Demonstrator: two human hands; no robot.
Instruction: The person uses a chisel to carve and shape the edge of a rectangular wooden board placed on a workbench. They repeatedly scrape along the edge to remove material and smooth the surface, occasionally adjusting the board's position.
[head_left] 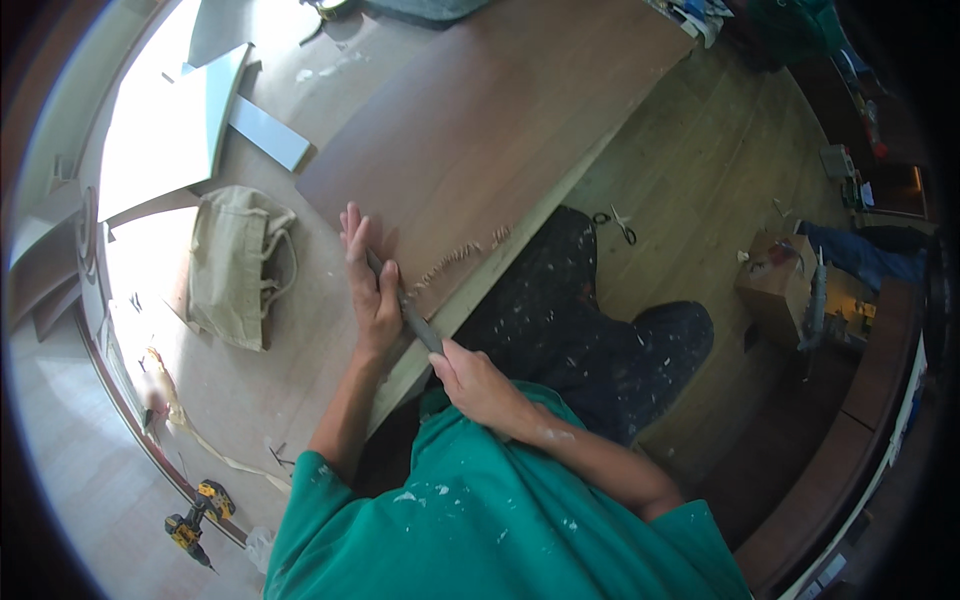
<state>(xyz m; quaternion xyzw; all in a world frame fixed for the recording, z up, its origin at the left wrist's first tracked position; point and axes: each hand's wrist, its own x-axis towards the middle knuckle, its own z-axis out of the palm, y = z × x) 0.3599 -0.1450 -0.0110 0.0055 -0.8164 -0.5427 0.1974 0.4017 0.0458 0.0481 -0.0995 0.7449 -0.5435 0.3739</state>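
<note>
Right hand [480,386] grips grey tool [423,329] | left hand [374,300] touching it, fingers extended | shavings [452,260] on brown board [480,130]

The brown board [480,130] has a smooth, low-sheen wood-look face; the curls [450,260] on it are rough and matt. The grey bar [422,326] is dull, perhaps metal. The bag [228,260] is creased matt cloth, the green shirt [480,530] paint-flecked cloth, the box [775,262] matt cardboard.
</note>
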